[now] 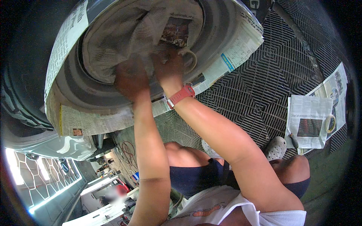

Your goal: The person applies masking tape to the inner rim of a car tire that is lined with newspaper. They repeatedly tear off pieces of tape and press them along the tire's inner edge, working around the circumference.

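A tyre (217, 41) stands before me, its round middle covered with newspaper (109, 49) that looks dusty and grey. More newspaper (233, 56) wraps around the outside of the tyre. My left hand (132, 77) is at the lower edge of the covered middle, its fingers curled in and mostly hidden in shadow. Close beside it, my right hand (167, 66), with a red watch (181, 96) on the wrist, is closed at the same edge. A pale roll of masking tape (195, 60) hangs at the right hand's fingers, seen partly from the side.
Black ribbed floor mats (264, 83) lie under the wheel. At the right are loose newspaper sheets (301, 103) with another tape roll (330, 123) and a small dark tool (293, 141) on them. A silver car (71, 147) and a cluttered white bench (90, 192) stand at the lower left.
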A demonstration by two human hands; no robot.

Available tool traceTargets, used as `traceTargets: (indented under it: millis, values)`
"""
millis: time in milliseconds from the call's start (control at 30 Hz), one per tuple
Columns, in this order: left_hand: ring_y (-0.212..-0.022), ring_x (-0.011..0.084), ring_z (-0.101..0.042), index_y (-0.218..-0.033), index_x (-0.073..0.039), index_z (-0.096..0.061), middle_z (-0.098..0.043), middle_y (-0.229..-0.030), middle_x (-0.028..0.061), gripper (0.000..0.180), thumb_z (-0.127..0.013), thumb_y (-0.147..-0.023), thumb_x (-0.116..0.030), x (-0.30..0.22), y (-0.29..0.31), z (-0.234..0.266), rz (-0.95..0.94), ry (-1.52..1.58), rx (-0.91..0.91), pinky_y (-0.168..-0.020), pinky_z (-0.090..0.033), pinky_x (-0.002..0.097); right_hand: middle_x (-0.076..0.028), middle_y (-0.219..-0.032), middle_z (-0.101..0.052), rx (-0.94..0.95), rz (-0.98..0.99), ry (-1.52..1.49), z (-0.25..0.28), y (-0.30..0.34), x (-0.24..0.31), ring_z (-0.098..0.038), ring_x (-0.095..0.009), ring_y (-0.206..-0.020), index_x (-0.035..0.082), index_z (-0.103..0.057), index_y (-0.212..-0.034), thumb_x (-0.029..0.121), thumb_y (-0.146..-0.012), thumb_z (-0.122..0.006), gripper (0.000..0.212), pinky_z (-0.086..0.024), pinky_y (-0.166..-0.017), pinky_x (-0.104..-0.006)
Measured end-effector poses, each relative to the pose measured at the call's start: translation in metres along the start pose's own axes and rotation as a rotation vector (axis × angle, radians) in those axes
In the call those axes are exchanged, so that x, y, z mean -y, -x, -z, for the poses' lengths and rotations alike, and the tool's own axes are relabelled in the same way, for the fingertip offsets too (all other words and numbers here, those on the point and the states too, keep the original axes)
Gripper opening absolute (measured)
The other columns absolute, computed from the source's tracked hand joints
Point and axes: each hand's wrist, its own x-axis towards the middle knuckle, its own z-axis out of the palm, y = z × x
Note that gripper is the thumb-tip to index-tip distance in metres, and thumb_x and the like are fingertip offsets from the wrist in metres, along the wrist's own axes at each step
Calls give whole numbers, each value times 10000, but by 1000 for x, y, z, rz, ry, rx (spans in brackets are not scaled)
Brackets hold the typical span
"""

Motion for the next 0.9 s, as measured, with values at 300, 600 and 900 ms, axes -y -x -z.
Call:
traceTargets:
  millis: [300, 600, 900]
  values:
    - [-842, 271, -723, -1056, -16, -739, -762, -967, 161, 330, -785, -918, -312, 7, 7, 34, 41, 330, 598, -786, -559, 404, -387, -1142, -624, 371, 165, 183, 55, 44, -13, -630, -532, -1084, -91, -416, -1346, 134, -963, -567, 469, -497, -943, -532]
    - [-911, 137, -660, -1177, -9, -706, -739, -1033, 57, 346, -770, -967, -276, 14, 23, 59, 352, 793, 903, -804, -519, 316, -408, -1245, -603, 881, 215, 250, 92, 34, 21, -631, -481, -1196, -55, -154, -1612, 125, -963, -582, 797, -501, -999, -476]
    - [-952, 109, -605, -1298, -48, -645, -711, -1072, 30, 446, -758, -983, -344, 32, 32, 68, 457, 871, 1144, -868, -472, 280, -366, -1081, -671, 969, 367, 506, 104, 45, 38, -653, -497, -1082, -141, -262, -1525, 128, -929, -605, 738, -517, -916, -540]
